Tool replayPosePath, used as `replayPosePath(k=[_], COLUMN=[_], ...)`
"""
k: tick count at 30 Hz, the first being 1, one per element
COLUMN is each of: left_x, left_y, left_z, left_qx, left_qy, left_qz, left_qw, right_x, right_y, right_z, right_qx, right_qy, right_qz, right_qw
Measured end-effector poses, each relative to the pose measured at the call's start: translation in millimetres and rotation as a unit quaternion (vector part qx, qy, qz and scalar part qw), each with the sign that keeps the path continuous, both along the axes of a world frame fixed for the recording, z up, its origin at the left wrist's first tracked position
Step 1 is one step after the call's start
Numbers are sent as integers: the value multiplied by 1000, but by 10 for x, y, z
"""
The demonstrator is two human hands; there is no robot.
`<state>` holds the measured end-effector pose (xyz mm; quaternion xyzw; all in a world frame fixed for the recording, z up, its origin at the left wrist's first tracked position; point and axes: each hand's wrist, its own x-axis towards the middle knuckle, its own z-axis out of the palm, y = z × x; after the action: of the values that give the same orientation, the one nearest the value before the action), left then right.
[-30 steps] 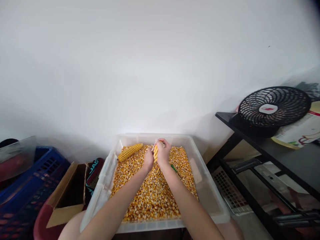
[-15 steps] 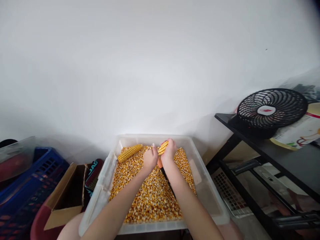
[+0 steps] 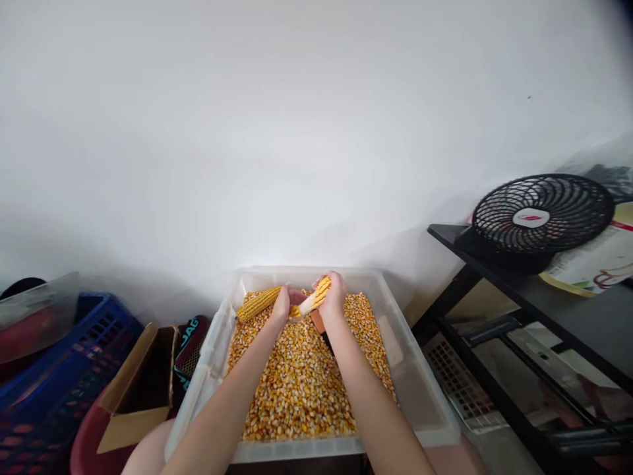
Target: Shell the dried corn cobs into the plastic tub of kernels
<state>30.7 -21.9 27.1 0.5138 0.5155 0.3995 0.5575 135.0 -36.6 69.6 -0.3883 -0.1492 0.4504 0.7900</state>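
Left hand (image 3: 283, 305) has shifted leftward, cupped open; right hand (image 3: 335, 297) grips partly bare cob (image 3: 312, 302).

Mesh item (image 3: 188, 359): teal capitals "JAG" slant up its dark face, just beside the right edge of the cardboard box (image 3: 133, 425) (whether more letters follow, I cannot tell).
Fan badge (image 3: 531, 218): a red mark on white, no letters legible; the black fan (image 3: 568, 214) stands near the shelf's (image 3: 448, 232) left corner.
Printed packet (image 3: 591, 257): red band, curving red print; lettering too small to read.
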Motion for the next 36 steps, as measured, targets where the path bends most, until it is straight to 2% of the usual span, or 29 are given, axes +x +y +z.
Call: replayPosePath(k=[2, 4, 6, 7, 11, 14, 18, 20, 21, 23, 25, 27, 29, 32, 34, 36], left_x=[-9, 31, 99, 136, 251, 299, 343, 341, 327, 272, 197, 136, 117, 167, 226, 281], left_y=[-78, -178, -256, -277, -251, -202, -192, -216, -232, -269, -300, -323, -345, -402, -454, -500], left_z=[57, 76, 56, 38, -46, -111, -164, -130, -92, 15, 130, 206, 221, 168, 133, 119], left_qx=[117, 204, 220, 210, 144, 98, 68, 50, 41, 29, 37, 48, 107, 199, 202, 186], left_qy=[117, 246, 318, 328, 259, 198, 143, 105, 80, 28, 14, 58, 155, 326, 401, 419], left_qz=[36, 17, 27, 42, 98, 113, 118, 86, 50, -58, -193, -271, -251, -138, -93, -68], left_qw=[986, 947, 922, 920, 950, 969, 980, 990, 995, 998, 980, 960, 949, 914, 889, 886], right_x=[124, 207, 232, 226, 144, 90, 98, 159, 205, 314, 417, 478, 480, 389, 304, 231], right_y=[23, 35, 31, 23, -23, -52, -71, -72, -70, -62, -45, -22, 2, 23, 23, 11], right_z=[-6, -29, -46, -44, 27, 81, 101, 106, 112, 125, 132, 123, 98, 46, 16, -5], right_qx=[-14, -29, -40, -42, -4, 20, 32, 47, 55, 66, 58, 20, -35, -81, -72, -52], right_qy=[24, 41, 49, 46, -7, -38, -59, -60, -56, -36, 4, 37, 41, 14, 0, -26], right_qz=[-16, -31, -40, -42, -42, -42, -45, -20, 0, 43, 66, 71, 70, 42, -8, -46], right_qw=[999, 998, 997, 997, 999, 998, 997, 997, 997, 996, 996, 997, 996, 996, 997, 997])
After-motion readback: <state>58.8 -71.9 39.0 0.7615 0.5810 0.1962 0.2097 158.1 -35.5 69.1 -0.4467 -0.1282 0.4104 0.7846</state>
